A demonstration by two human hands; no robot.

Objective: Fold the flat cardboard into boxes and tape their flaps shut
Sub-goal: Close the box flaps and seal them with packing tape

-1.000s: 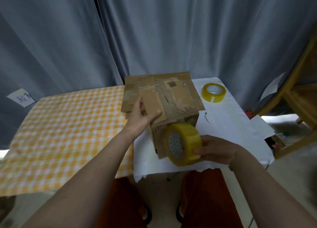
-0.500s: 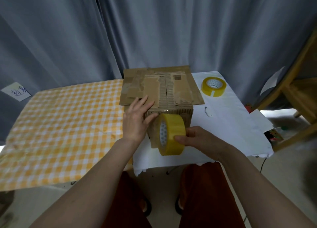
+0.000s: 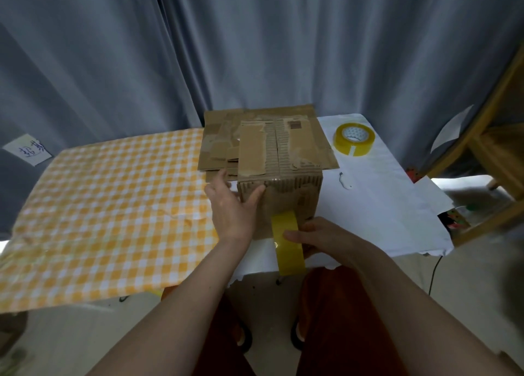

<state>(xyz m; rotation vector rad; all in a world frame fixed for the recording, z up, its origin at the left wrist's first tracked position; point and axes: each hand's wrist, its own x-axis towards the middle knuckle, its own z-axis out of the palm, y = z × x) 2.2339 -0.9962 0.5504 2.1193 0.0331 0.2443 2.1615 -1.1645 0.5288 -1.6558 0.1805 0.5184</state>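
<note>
Box on table's near edge, flat cardboard behind it. Spare tape roll to box's right, well apart. Checked cloth covers table left of box.

Grey curtain, yellow checked tablecloth, white sheet, wooden chair.

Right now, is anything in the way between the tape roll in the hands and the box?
Nothing visible. The right hand holds the tape roll against the box front; the left hand steadies its left side.
</note>
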